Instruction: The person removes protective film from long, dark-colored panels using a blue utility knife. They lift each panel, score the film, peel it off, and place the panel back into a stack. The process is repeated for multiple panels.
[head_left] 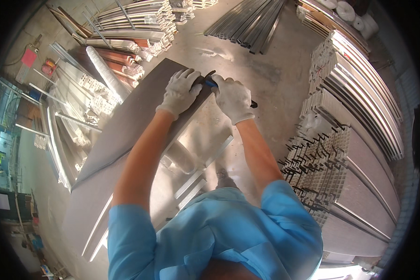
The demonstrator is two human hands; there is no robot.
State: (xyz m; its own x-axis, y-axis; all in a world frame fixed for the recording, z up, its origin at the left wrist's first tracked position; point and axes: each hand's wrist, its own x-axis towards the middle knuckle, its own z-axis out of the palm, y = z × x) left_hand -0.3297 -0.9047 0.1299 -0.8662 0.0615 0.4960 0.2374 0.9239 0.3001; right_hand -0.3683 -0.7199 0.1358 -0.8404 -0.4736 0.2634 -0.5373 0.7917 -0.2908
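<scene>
A long, flat grey panel runs from the lower left up to the middle, its surface smooth and dark at the far end. Over its far right corner lies my left hand, in a white glove, fingers curled at a small black piece by the edge. Just right of it, my gloved right hand is closed around a blue-and-black hand tool. The tool's black end sticks out behind my palm. Its working tip meets the black piece close to the panel's edge; the exact contact is too small to tell.
Bundled grey profiles with black ties and stacked long white profiles line the right side. Dark bars lie on the floor ahead. Racks of white and brown profiles stand at the left. Light metal pieces lie below the panel.
</scene>
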